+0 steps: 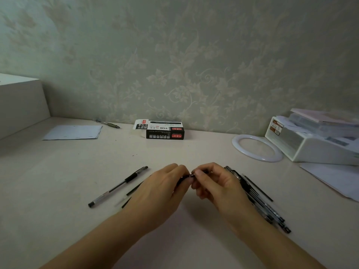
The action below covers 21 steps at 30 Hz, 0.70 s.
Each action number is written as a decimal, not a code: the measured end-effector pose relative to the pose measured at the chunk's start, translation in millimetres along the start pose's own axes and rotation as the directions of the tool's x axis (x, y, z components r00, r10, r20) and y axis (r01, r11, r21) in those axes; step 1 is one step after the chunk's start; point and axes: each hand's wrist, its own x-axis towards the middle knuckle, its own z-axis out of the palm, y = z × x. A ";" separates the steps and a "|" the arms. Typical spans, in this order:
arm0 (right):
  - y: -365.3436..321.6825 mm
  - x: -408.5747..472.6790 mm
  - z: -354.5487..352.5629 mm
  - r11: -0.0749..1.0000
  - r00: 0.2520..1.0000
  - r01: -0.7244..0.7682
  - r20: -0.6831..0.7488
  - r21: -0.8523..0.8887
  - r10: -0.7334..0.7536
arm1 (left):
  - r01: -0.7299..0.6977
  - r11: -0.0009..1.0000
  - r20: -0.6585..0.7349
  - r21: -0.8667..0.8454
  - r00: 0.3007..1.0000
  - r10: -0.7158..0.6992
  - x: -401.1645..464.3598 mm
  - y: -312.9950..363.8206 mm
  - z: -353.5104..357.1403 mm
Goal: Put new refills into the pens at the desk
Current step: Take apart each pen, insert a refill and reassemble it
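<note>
A pale surface (58, 171) is sitting against floral wallpaper (194, 65), marker box (162, 129) at the back. Both hands are meeting mid-surface: left hand (161, 189) and right hand (215, 183) are pinching a dark pen (187, 176), which is lying roughly left-right between the fingertips. Another pen (118, 186) is lying diagonally left.

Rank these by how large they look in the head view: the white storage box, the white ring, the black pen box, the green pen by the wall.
1. white storage box
2. white ring
3. black pen box, nearly matches the ring
4. green pen
</note>
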 end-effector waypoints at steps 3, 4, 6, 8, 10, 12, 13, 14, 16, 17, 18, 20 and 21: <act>-0.2 -1.3 -0.4 0.999 0.999 0.039 0.013 -0.028 -0.039 | -0.008 0.987 -0.015 0.163 1.000 0.010 -0.6 -0.4 -2.2; -0.4 -1.3 -0.6 0.999 0.999 0.047 0.012 -0.023 -0.047 | -0.003 0.975 -0.036 0.221 0.999 0.011 -0.1 0.4 -3.3; -1.1 -1.1 -0.6 0.998 0.998 0.069 -0.007 -0.002 -0.069 | 0.034 0.956 -0.063 0.291 0.998 -0.016 1.8 1.3 -5.0; -1.4 -1.2 -1.3 0.995 0.994 0.101 -0.039 0.010 -0.100 | 0.099 0.939 -0.088 0.328 0.993 -0.075 4.5 -1.3 -6.4; -1.8 -1.4 -2.4 0.994 0.990 0.112 -0.083 -0.007 -0.112 | 0.150 0.928 -0.087 0.341 0.988 -0.128 6.2 -5.1 -7.2; -1.7 -0.3 -5.3 0.996 0.984 0.092 -0.150 -0.022 -0.094 | 0.194 0.925 -0.089 0.327 0.981 -0.175 6.5 -5.8 -8.7; -1.7 0.3 -7.3 0.996 0.979 0.084 -0.182 -0.043 -0.091 | 0.216 0.925 -0.088 0.314 0.976 -0.198 6.2 -5.7 -9.0; -1.3 0.9 -9.6 0.992 0.973 0.083 -0.206 -0.099 -0.102 | 0.232 0.927 -0.080 0.294 0.973 -0.218 5.4 -5.5 -8.8; 1.1 0.4 -14.6 0.928 0.961 0.108 -0.200 -0.357 -0.189 | 0.236 0.945 -0.050 0.228 0.972 -0.231 3.2 -6.3 -7.4; 2.9 -0.7 -16.1 0.849 0.960 0.131 -0.148 -0.511 -0.238 | 0.229 0.954 -0.034 0.193 0.973 -0.227 2.7 -6.9 -6.6; 5.0 -1.5 -16.4 0.758 0.961 0.159 -0.077 -0.632 -0.266 | 0.220 0.961 -0.018 0.169 0.975 -0.220 2.1 -7.8 -5.9; 9.6 -2.5 -15.0 0.623 0.965 0.205 0.049 -0.755 -0.258 | 0.189 0.970 0.002 0.153 0.981 -0.192 0.8 -8.7 -5.0; 12.0 -2.4 -14.5 0.582 0.965 0.218 0.085 -0.783 -0.246 | 0.169 0.974 0.008 0.152 0.985 -0.172 0.2 -8.5 -4.6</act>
